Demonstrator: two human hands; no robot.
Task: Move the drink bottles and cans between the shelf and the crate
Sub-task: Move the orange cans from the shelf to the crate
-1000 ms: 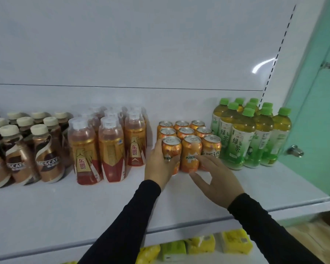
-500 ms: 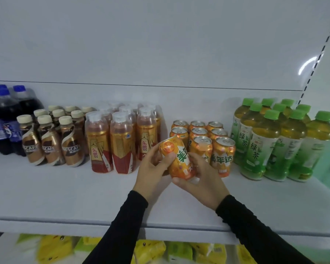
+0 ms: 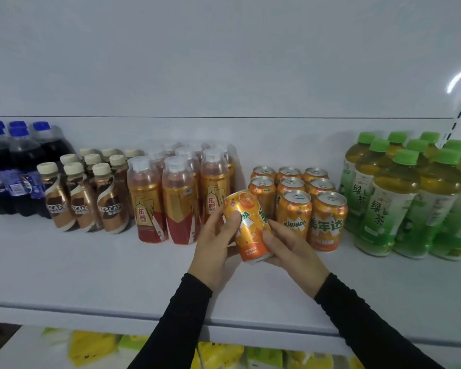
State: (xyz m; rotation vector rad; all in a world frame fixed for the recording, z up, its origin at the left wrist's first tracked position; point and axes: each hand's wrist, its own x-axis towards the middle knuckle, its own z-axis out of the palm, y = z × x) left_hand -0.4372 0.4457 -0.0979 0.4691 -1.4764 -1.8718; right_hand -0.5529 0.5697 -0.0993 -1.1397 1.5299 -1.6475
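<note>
An orange Mirinda can [image 3: 250, 227] is tilted above the white shelf [image 3: 91, 267], its top leaning to the upper left. My left hand [image 3: 214, 250] grips it from the left, thumb across the label. My right hand [image 3: 293, 250] holds it from the right and underneath. Just behind stands a block of several more orange cans [image 3: 301, 201]. No crate is in view.
Along the shelf's back stand dark cola bottles [image 3: 16, 166], brown coffee bottles [image 3: 83, 193], amber energy-drink bottles [image 3: 181, 193] and green tea bottles [image 3: 407, 195]. Yellow and green packs [image 3: 96, 347] lie on the lower shelf.
One second ago both hands were at the front-left can in the block. They have since lifted it off the shelf and drawn it toward me, tilting it further over the last half second.
</note>
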